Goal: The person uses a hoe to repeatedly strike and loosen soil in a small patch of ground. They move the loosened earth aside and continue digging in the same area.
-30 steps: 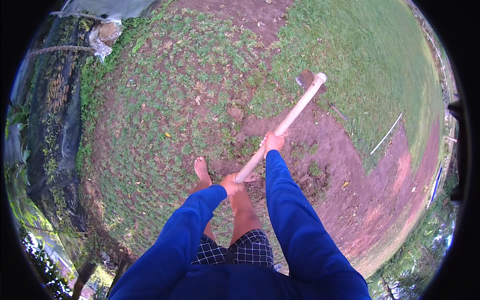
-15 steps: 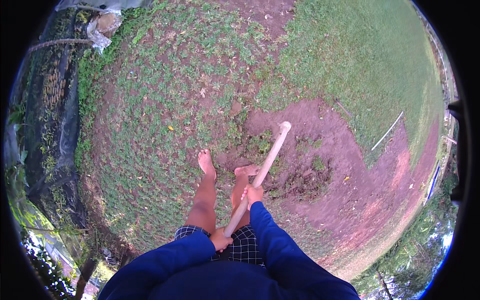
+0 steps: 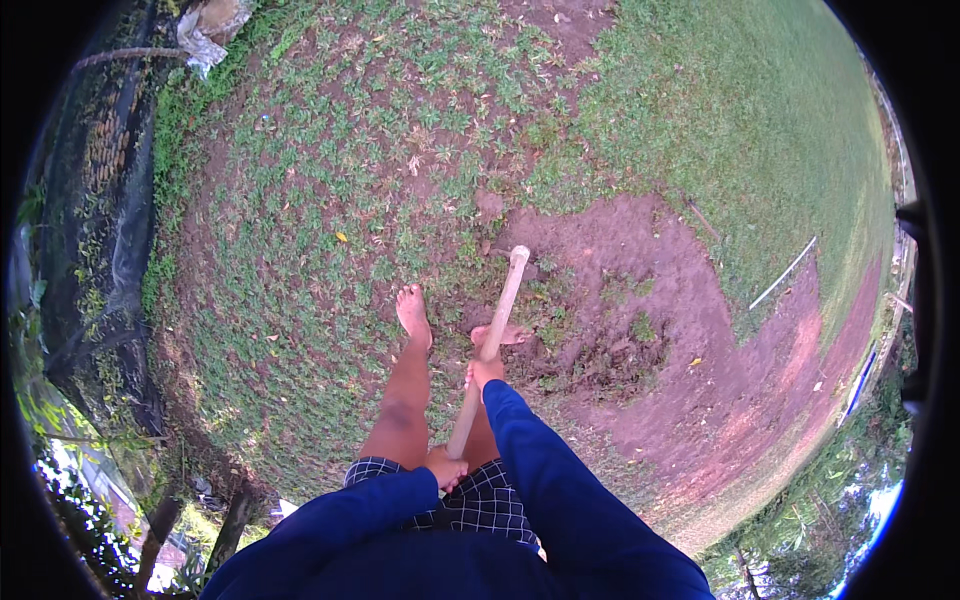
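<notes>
Both my hands grip the long pale wooden handle of a hoe (image 3: 505,305). My left hand (image 3: 446,468) is closed around the near end, close to my checked shorts. Farther up the shaft, my right hand (image 3: 487,369) wraps round it near the middle. The hoe's far end points away from me, over the border between low weeds (image 3: 330,190) and bare brown soil (image 3: 620,250). Only a little of the dark blade shows beneath that end, so I cannot tell whether it touches the ground. My bare feet stand apart, the right one beside the shaft.
Loose, broken soil (image 3: 600,360) lies right of my feet. A thin pale stick (image 3: 783,272) rests farther right, by the mown grass (image 3: 740,130). Dark netting (image 3: 125,250) runs along the left side, with a torn pale sack (image 3: 208,35) at its far end.
The hoe's far end has swung left, from over the bare soil toward the weeds. My right hand has moved slightly left with the shaft; both hands keep their hold.
</notes>
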Motion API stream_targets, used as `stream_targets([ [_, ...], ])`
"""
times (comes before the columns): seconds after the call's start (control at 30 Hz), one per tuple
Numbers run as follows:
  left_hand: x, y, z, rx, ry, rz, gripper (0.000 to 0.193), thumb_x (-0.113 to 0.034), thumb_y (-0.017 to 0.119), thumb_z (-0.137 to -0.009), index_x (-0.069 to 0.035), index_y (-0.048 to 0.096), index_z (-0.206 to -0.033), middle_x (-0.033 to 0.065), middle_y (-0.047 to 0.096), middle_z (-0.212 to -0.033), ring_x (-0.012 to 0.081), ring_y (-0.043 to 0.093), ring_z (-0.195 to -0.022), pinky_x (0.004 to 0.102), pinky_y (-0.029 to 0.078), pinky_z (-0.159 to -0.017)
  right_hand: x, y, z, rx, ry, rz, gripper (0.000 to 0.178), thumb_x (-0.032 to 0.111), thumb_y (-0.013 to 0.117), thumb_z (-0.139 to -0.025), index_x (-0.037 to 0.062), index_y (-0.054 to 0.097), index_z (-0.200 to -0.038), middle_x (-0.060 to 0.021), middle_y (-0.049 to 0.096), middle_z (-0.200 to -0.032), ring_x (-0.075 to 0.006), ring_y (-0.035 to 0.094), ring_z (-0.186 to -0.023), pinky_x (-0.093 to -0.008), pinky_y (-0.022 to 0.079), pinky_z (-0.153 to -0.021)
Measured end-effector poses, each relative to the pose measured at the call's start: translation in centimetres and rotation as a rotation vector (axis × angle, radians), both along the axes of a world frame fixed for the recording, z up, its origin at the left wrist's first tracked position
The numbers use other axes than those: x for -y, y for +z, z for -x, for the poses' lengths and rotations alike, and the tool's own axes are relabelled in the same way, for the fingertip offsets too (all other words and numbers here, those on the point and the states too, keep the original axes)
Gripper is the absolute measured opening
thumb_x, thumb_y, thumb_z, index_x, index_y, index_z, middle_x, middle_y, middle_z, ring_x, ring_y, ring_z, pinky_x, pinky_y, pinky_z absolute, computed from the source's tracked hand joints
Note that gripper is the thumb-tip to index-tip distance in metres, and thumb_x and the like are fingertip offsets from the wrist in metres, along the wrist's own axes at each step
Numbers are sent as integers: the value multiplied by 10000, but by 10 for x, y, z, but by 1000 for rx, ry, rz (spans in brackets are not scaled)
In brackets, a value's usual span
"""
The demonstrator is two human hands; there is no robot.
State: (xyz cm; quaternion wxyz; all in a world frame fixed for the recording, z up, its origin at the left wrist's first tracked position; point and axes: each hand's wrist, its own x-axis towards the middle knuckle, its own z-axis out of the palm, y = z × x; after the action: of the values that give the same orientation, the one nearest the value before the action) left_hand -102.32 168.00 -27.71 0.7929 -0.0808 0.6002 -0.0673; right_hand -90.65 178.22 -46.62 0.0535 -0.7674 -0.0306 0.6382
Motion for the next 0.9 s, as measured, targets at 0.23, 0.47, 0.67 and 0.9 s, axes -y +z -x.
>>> stream_targets([
  [0.23, -2, -3, 13, 23, -221, -427, 132, -87, 667, -742, -43, 583, -834, 54, 554, -580, 138, 528, -411, 318, 420, -363, -46, 69, -23, 93, -283, -236, 98, 7, 538, -784, 16, 499, -695, -80, 485, -524, -180, 503, -394, -341, 417, -341],
  [0.47, -112, -100, 22, -52, -217, -698, 204, -158, 689, -712, -23, 584, -822, 51, 541, -558, 153, 506, -395, 323, 394, -370, -174, 4, -22, 254, -370, -420, 118, 27, 590, -784, 7, 478, -752, -70, 494, -549, -174, 503, -402, -343, 415, -355],
  [0.67, -13, -9, 45, -49, -24, -45, 244, -152, 680, -748, 26, 601, -894, 57, 521, -518, 159, 508, -382, 321, 407, -341, -7, 4, 34, -5, -35, -126, 158, 70, 595, -797, -18, 562, -669, -92, 543, -556, -212, 546, -429, -378, 487, -413],
  [0.9, 3, 37, 58, -26, -318, -418, 319, -120, 666, -757, -9, 557, -1036, 78, 574, -599, 151, 540, -414, 315, 430, -359, -6, 67, 19, 41, -355, -110, 76, 70, 570, -825, 30, 520, -784, -72, 518, -567, -179, 505, -402, -350, 439, -352],
])
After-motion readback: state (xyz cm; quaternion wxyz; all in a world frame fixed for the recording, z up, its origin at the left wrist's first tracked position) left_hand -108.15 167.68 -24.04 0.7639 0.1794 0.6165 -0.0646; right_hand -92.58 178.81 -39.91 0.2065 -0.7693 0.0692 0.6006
